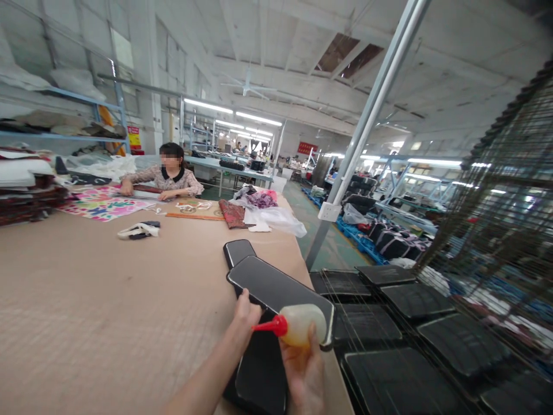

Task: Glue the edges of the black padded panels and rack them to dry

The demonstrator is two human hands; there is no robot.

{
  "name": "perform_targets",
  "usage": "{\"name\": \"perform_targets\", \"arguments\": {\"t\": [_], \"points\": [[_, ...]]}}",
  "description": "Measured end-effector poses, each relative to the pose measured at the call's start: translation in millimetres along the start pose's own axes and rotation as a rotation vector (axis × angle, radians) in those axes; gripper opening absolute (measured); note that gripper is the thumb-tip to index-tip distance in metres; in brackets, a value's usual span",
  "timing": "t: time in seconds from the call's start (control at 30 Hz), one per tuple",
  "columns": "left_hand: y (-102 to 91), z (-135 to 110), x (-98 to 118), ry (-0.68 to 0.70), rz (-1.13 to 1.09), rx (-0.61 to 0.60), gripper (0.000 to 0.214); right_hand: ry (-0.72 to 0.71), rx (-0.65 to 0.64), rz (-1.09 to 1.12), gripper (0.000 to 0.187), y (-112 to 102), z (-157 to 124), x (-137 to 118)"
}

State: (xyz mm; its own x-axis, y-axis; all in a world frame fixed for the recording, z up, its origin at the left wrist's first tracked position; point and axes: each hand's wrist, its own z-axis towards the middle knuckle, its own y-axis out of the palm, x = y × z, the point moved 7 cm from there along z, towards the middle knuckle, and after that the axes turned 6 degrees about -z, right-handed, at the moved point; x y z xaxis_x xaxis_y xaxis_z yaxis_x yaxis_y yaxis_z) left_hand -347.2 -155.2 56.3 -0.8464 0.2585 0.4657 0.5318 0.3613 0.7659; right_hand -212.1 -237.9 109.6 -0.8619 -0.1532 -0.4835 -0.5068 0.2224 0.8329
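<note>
My right hand (305,366) is wrapped round a squeeze bottle (305,324) of pale yellowish liquid. The bottle lies nearly level, its red nozzle pointing left. With the thumb on top, my left hand (247,311) grips the near edge of a black padded panel (276,281) with rounded corners and a light line along its rim. The fingers under the panel are hidden. Beneath it lies another long black panel (261,374), one part showing near me and a similar black end (239,251) showing beyond.
Rows of black panels (400,377) lie on wire racks right of the brown-covered table (129,300). A metal post (367,127) rises beside the table's right edge. Across the table sits a co-worker (173,173) near patterned fabric (106,202). A cloth bundle (139,230) lies nearer.
</note>
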Motion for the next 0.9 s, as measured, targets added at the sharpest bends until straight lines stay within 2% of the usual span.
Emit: {"name": "perform_targets", "arguments": {"t": [0.07,0.1,0.2,0.23,0.27,0.3,0.4,0.47,0.5,0.57,0.63,0.7,0.77,0.83,0.9], "points": [[-8.0,-24,-4,0.034,-0.019,0.015,0.034,-0.003,0.011,0.012,0.045,-4,5,-10],[-10.0,-38,-6,0.014,-0.004,-0.025,0.033,-0.003,0.011,0.018,0.045,-6,7,-15],[-4.0,-84,-22,-0.313,0.305,-0.347,0.04,-0.001,0.003,0.031,0.045,-13,9,-30],[-1.3,-95,-19,-0.361,0.442,-0.432,0.039,0.005,0.002,0.031,0.045,-15,9,-33],[4.2,-100,-8,-0.325,0.561,-0.484,0.036,0.014,0.003,0.028,0.046,-17,8,-34],[12.9,-98,11,-0.208,0.651,-0.488,0.033,0.024,0.004,0.023,0.046,-19,7,-34],[57.0,-77,76,0.33,0.963,-0.398,0.035,0.076,-0.008,-0.007,0.046,-19,2,-27],[91.8,-63,97,0.585,1.299,-0.38,0.044,0.117,-0.031,-0.039,0.046,-17,-3,-21],[106.2,-55,98,0.636,1.446,-0.396,0.049,0.136,-0.05,-0.058,0.046,-15,-5,-19],[123.2,-39,91,0.588,1.669,-0.438,0.055,0.175,-0.107,-0.095,0.045,-9,-8,-16],[129.3,-29,78,0.454,1.769,-0.524,0.05,0.194,-0.152,-0.118,0.045,-4,-10,-17],[131.4,-25,69,0.359,1.761,-0.646,0.037,0.186,-0.152,-0.133,0.047,-6,-12,-20],[131.5,-23,69,0.333,1.69,-0.747,0.03,0.165,-0.127,-0.169,0.051,-16,-13,-23],[127.0,-20,79,0.324,1.614,-0.761,0.032,0.132,-0.093,-0.231,0.051,-33,-16,-30],[117.8,-17,90,0.274,1.551,-0.726,0.036,0.049,-0.038,-0.29,0.048,-52,-18,-47]]}}
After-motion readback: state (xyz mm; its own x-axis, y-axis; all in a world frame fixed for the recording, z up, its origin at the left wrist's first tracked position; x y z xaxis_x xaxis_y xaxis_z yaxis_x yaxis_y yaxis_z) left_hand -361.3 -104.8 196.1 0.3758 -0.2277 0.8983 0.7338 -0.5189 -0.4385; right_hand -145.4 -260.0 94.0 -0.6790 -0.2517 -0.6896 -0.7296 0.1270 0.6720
